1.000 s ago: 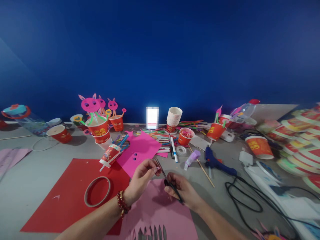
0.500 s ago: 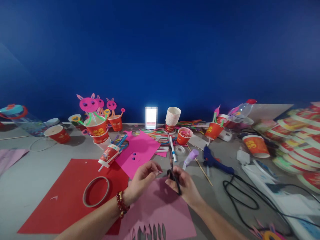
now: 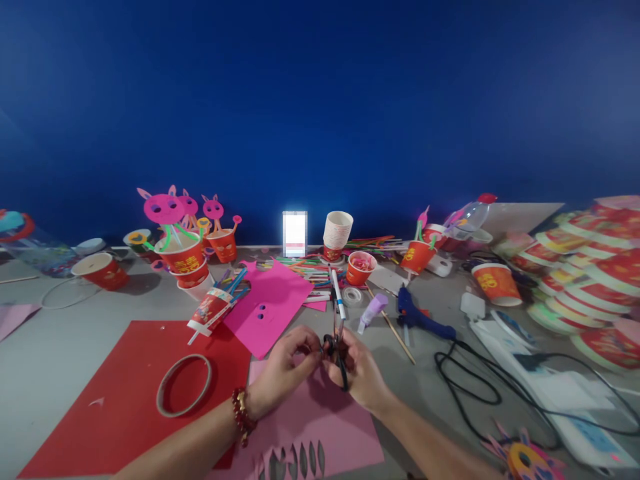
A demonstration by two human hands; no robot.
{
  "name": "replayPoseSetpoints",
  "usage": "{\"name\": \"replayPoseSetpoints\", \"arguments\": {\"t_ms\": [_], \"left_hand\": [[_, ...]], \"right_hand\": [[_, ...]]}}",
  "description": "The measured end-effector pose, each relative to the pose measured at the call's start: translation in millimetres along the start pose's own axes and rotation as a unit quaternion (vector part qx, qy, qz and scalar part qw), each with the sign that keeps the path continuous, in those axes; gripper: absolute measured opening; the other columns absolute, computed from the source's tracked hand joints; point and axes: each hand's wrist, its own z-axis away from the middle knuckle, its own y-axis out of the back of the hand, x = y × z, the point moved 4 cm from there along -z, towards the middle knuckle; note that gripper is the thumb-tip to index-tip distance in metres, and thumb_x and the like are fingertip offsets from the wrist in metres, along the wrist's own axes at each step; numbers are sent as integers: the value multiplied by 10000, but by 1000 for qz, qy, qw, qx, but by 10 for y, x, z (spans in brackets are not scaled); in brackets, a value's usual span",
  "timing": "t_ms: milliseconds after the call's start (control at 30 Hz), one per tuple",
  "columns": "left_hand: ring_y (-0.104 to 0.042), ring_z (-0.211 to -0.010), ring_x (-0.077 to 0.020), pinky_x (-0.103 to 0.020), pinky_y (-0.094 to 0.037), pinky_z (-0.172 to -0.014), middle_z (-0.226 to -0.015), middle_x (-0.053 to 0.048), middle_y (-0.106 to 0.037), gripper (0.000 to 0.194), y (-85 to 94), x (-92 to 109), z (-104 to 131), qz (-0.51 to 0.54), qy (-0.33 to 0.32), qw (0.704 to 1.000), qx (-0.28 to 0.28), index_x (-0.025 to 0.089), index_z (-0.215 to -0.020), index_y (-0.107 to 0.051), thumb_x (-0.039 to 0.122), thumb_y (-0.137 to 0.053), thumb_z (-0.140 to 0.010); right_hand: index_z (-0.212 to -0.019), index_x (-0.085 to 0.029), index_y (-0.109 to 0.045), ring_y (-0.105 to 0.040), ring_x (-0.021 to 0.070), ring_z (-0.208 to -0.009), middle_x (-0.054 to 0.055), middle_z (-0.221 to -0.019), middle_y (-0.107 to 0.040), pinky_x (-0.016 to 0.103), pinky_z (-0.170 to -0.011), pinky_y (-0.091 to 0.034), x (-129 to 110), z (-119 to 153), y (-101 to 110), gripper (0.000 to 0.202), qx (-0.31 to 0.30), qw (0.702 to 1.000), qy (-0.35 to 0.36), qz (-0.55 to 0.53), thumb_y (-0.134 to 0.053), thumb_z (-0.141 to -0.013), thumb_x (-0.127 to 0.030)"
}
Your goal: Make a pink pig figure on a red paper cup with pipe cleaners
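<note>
My right hand (image 3: 361, 375) is closed around a pair of scissors (image 3: 343, 363), blades pointing away from me and black handle loops among the fingers. My left hand (image 3: 293, 363), with a red bead bracelet (image 3: 242, 415) at its wrist, is pinched right beside the scissor handle. Whatever its fingertips hold is too small to make out. Below both hands lies a light pink sheet (image 3: 320, 427) with several leaf-shaped cut-outs along its near edge. A bright pink sheet (image 3: 280, 300) with two small holes lies beyond my left hand.
A red sheet (image 3: 115, 400) with a tape roll (image 3: 161, 393) is at left. Red paper cups (image 3: 186, 261) with pink animal faces stand behind. To the right are a blue glue gun (image 3: 423, 317), its black cord (image 3: 465, 393), a power strip (image 3: 545, 407) and stacked cups (image 3: 585, 287).
My hands have come together, the left fingertips now meeting the scissor handle. The whole view has shifted, so the table things appear slightly further left.
</note>
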Motion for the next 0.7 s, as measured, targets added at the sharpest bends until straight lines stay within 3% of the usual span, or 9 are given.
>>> {"name": "replayPoseSetpoints", "arguments": {"t_ms": [133, 267, 500, 700], "left_hand": [[-531, -783, -166, -274, -433, -724, -827, -18, -556, 85, -5, 6, 21, 23, 5, 1000, 15, 183, -791, -570, 185, -560, -875], [-541, -795, -166, -284, -441, -741, -845, -28, -565, 137, -1, -9, 21, 126, 20, 992, -3, 176, -818, -565, 284, -599, -895], [-610, -673, -147, -276, -484, -655, -786, -28, -621, 232, 115, -30, -60, 282, 44, 958, -33, 177, -802, -536, 343, -691, -850], [-563, -523, -100, -215, -426, -514, -673, 11, -587, 235, 162, -25, -60, 320, 91, 942, -40, 166, -777, -540, 309, -725, -810]], "right_hand": [[-802, -216, -467, -425, 103, -584, -59, -671, -480, 214, -542, -358, -46, -4, -26, 272, -7, 1000, -6, 21, -720, -711, -249], [-748, -216, -439, -360, 90, -541, -81, -614, -415, 212, -497, -295, -68, -18, -27, 335, -30, 999, -18, 19, -756, -694, -309], [-740, -220, -410, -470, 82, -494, -82, -620, -456, 216, -491, -404, 9, -6, -1, 550, -140, 983, -112, -50, -775, -647, -621], [-706, -222, -384, -446, 60, -460, -100, -584, -440, 199, -459, -424, -24, 9, 5, 593, -156, 977, -142, -42, -788, -607, -644]]}}
